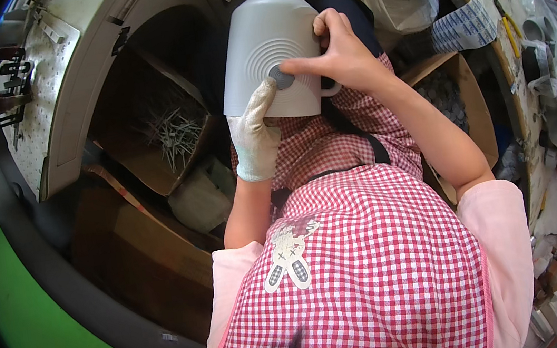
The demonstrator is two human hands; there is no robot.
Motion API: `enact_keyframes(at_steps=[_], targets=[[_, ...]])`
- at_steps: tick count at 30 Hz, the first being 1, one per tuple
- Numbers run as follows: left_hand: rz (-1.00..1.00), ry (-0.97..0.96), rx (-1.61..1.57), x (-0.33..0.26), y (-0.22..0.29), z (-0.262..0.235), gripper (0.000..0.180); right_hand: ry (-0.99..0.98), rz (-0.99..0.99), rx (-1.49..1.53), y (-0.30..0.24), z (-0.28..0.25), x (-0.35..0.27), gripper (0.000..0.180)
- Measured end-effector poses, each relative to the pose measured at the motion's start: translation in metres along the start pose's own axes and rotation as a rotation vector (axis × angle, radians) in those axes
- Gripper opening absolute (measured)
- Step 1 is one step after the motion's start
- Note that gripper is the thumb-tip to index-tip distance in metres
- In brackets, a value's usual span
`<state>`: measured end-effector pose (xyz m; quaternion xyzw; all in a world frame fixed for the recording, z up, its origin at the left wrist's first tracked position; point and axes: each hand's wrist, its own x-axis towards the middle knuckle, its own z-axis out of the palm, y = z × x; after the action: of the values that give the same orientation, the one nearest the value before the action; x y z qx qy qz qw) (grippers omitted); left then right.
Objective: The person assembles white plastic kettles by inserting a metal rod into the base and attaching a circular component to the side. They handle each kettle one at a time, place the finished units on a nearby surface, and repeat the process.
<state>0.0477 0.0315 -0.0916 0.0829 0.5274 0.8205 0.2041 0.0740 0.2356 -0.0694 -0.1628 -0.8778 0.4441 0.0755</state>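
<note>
A light grey plastic jug (pixel 268 29) with an open round neck and raised concentric rings on its side is held up over my lap. My left hand (pixel 255 138), in a white knit glove, grips its lower left edge, with the thumb up against a small dark grey disc (pixel 280 76) at the middle of the rings. My bare right hand (pixel 350 57) is closed around the jug's right side, its thumb pressed on the disc and its fingers curled by the edge. Part of a handle (pixel 333 90) shows below that hand; the jug's underside is hidden.
To the left, a cardboard box (pixel 185 175) holds a heap of thin metal rods (pixel 175 127). On the right, another carton (pixel 468 74) contains small grey pieces. A metal machine plate (pixel 50 98) stands far left, and a worktable edge (pixel 513 75) with yellow-handled tools runs along the right.
</note>
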Motion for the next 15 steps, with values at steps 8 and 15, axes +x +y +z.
enact_keyframes(at_steps=[8, 15], targets=[[0.415, -0.115, 0.654, -0.008, -0.031, -0.03, 0.045, 0.015, -0.107, -0.093, -0.002, 0.005, 0.01, 0.082], [0.703, -0.217, 0.966, -0.003, -0.013, -0.021, 0.044, -0.106, -0.059, 0.04, -0.006, -0.01, 0.003, 0.082]])
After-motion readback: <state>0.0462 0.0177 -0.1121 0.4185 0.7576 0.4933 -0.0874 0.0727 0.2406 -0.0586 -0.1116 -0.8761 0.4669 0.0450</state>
